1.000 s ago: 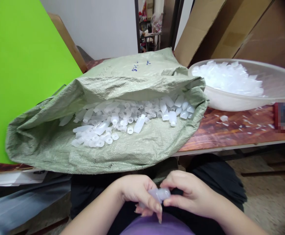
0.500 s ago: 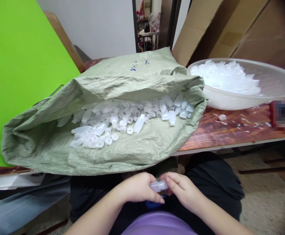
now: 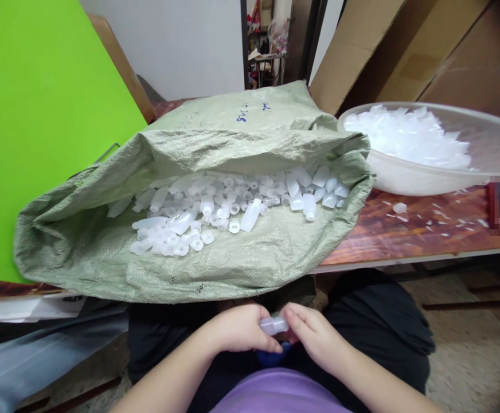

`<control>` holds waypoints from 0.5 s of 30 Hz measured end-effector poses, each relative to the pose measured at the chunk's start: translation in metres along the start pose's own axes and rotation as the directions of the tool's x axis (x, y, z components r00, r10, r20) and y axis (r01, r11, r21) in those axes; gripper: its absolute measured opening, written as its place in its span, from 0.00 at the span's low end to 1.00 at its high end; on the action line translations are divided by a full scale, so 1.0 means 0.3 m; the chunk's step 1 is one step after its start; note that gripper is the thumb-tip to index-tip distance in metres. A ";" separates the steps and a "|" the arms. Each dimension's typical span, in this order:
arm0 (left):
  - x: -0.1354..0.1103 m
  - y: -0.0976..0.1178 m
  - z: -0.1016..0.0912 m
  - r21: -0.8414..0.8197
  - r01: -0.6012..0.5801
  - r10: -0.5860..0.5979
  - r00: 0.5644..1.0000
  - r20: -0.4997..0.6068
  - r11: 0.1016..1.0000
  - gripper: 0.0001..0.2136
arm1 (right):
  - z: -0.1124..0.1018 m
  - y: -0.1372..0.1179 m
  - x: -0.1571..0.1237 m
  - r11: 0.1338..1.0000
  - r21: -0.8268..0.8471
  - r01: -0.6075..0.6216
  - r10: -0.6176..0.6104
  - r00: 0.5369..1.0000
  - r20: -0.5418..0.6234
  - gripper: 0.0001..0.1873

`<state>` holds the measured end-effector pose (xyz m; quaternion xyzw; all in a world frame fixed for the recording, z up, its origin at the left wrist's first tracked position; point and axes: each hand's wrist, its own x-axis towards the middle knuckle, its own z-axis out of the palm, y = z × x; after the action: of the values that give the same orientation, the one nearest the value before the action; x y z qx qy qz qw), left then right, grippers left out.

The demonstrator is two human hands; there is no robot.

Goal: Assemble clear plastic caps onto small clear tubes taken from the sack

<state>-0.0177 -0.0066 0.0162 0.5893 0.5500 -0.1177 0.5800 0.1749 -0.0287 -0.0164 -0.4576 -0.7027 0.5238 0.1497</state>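
Observation:
Low over my lap, my left hand [image 3: 245,330] is closed around a small translucent plastic bottle [image 3: 274,325], which lies sideways between my two hands. Fingers bent together, my right hand [image 3: 312,330] grips the bottle's other end; its fingertips partly hide that end. Beyond the hands, a pale green woven sack [image 3: 241,269] lies open on the table. Inside it is a heap of similar whitish plastic bottles [image 3: 250,215], some with their necks showing. Just under my hands shows part of a blue object [image 3: 271,357], mostly covered.
A translucent plastic bowl [image 3: 426,182] full of white plastic pieces [image 3: 409,137] stands at the right of the wooden table [image 3: 374,229]. White scraps and a small round piece [image 3: 400,207] lie before it. Cardboard [image 3: 357,51] rises behind; a bright green panel [image 3: 39,115] fills the left.
The whole view has shifted a little, so the table things appear slightly further right. Both hands stay together at the bottle, with only a small change in their position.

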 end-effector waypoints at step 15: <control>0.027 -0.073 0.050 -0.465 0.039 0.237 0.822 0.518 0.885 0.19 | 0.043 -0.013 0.025 0.442 -0.598 0.669 -0.802 0.594 0.072 0.21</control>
<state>-0.0243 -0.0206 -0.0066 0.4042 0.3345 -0.1222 0.8425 0.1602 -0.0306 -0.0202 -0.1813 -0.9304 0.1153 0.2971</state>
